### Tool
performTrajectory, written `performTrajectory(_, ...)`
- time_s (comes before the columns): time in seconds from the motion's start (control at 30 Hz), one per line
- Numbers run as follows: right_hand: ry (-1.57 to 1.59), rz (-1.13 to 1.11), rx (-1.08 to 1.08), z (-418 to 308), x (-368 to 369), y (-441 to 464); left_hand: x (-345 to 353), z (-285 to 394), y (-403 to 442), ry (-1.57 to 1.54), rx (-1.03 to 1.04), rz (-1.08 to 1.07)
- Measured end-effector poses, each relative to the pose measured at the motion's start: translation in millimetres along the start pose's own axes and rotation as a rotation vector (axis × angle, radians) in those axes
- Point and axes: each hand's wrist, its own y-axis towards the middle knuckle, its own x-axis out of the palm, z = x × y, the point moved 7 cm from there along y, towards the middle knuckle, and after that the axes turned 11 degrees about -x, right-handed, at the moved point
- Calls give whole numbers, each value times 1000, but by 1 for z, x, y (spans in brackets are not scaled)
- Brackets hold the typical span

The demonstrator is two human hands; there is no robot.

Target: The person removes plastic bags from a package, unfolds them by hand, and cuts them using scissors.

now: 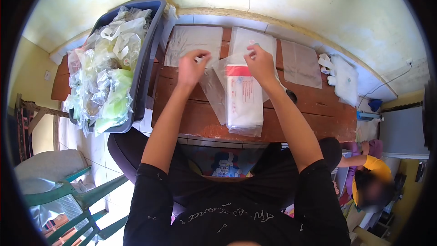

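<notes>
Above the wooden table, my left hand [191, 69] is raised with its fingers curled in a pinch; what they hold, if anything, is too faint to make out. My right hand [262, 66] pinches the same way, beside the top of a pack of clear plastic bags [246, 105] with a red band and red print. Loose clear plastic bags [213, 92] lie partly under that pack, between my hands. Farther back are a stack of flat plastic bags [193, 45] on the left and another plastic stack [243, 41] behind my right hand.
At left, a dark plastic tub [154, 32] is heaped with filled plastic bags [109, 64]. The brown table [309, 120] also bears flat plastic sheets [301, 64] and a white plastic bundle [344, 79]. A green chair [86, 198] stands lower left. Another person [373, 173] sits at right.
</notes>
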Motion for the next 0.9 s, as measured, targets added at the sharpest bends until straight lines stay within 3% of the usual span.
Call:
performTrajectory(0.13,-228,-85,89,19,-32,-54,45,33,-46,178,76,-170)
performTrajectory(0.2,-243,-108,167,29,-41,-80,70,41,-71,222,272,-284)
performTrajectory(0.43,-134,-134,116,42,-42,-110,98,36,-101,256,280,-413)
performTrajectory(0.67,63,-16,87,31,-51,-100,80,42,-94,179,232,-307)
performTrajectory(0.73,127,122,-126,2,-71,-92,61,47,-82,83,105,-131)
performTrajectory(0.87,273,110,-216,-31,-98,-82,46,51,-60,-34,106,-62)
performTrajectory(0.9,455,78,-241,-39,-101,-80,47,53,-56,-62,120,-107)
